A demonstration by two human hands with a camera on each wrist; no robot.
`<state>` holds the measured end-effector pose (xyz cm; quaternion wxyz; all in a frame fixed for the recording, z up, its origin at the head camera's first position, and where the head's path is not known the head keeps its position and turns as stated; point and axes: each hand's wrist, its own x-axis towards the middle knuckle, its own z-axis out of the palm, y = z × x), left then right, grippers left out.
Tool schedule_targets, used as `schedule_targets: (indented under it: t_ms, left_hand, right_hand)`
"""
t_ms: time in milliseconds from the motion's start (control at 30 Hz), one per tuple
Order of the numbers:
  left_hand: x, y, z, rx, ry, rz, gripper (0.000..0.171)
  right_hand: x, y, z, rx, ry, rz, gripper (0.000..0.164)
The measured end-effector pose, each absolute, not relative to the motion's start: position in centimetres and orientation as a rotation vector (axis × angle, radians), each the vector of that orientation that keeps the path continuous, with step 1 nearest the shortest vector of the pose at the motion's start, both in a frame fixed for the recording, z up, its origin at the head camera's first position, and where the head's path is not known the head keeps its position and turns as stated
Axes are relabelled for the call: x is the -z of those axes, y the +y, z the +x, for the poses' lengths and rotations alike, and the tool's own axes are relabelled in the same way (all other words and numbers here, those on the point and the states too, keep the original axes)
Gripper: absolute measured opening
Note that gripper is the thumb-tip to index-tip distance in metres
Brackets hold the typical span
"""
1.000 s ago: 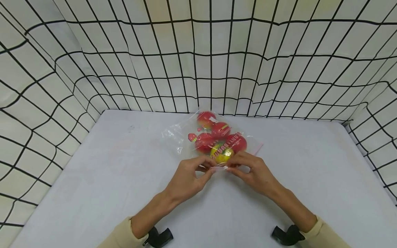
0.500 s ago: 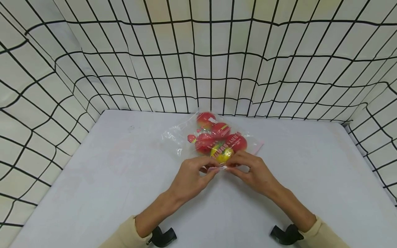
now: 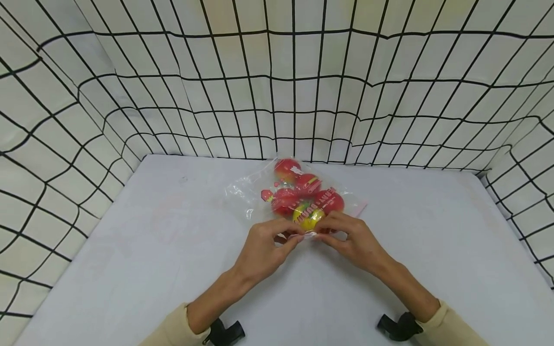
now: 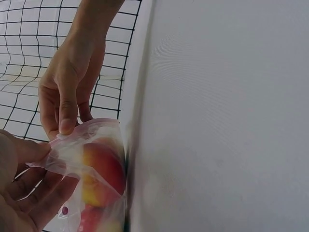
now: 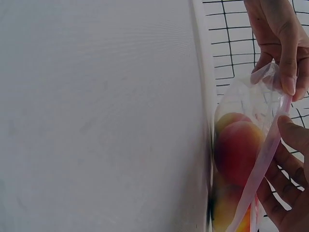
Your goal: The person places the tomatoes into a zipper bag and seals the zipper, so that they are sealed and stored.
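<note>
A clear zip bag (image 3: 255, 185) with red print lies on the table, holding several round red and yellow fruits (image 3: 283, 202). Its pink-edged mouth faces me. My left hand (image 3: 264, 247) pinches the mouth between thumb and fingers, left of the middle. Close beside it, my right hand (image 3: 357, 242) pinches the same edge, the two sets of fingertips almost meeting. In the right wrist view the pink closure strip (image 5: 260, 169) runs down from the left hand (image 5: 280, 43) past the right thumb. The left wrist view shows the right hand's (image 4: 70, 87) thumb pressed on the edge.
A white table (image 3: 173, 230) lies under the bag and hands. Black netting (image 3: 294, 77) over white walls rises at the back and both sides. Black wrist-worn devices (image 3: 227, 332) stick out at both cuffs.
My left hand has shifted slightly right along the bag's mouth, closer to the right hand. The right hand and the fruits stay nearly where they were.
</note>
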<state>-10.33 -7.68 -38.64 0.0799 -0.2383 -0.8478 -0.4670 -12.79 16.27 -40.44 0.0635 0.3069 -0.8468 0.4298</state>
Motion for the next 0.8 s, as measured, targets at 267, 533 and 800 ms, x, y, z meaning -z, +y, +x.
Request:
schedule_targets:
  t_ms: [267, 533, 800]
  left_hand:
    - [38.7, -7.7, -10.2, 1.408, -2.513, -0.701, 0.017]
    - [38.8, -7.7, -10.3, 1.436, -2.479, -0.704, 0.017]
    - [38.8, -7.7, -10.2, 1.449, -2.471, -0.684, 0.019]
  right_hand:
    - [40.4, 16.5, -12.6, -1.277, -2.586, 0.902, 0.033]
    - [40.6, 17.0, -12.8, -1.234, -2.6, 0.872, 0.034]
    - [40.8, 17.4, -13.2, -1.267, -2.592, 0.881, 0.034]
